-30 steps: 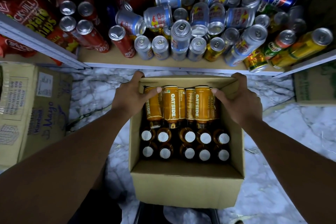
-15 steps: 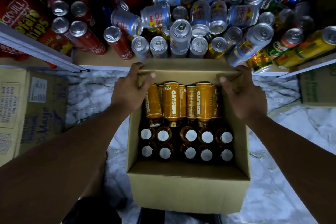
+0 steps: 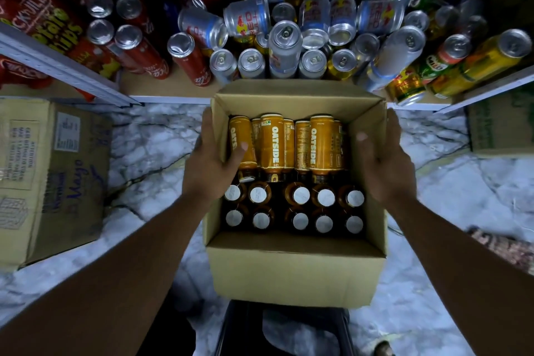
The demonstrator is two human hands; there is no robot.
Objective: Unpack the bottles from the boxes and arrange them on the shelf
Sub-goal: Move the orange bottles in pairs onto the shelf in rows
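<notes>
Both hands clasp the open cardboard box (image 3: 294, 269): the left hand (image 3: 213, 165) grips its nine o'clock wall, thumb inside; the right hand (image 3: 387, 165) grips the three o'clock wall. Oatside bottles (image 3: 273, 144) fill it, some lying at twelve o'clock, white-capped ones upright at six. The shelf (image 3: 173, 92), crowded with cans (image 3: 284, 46), lies beyond at twelve

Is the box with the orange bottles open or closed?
Open. The box has no flap over its top, so the orange bottles and white caps inside show from above.
</notes>
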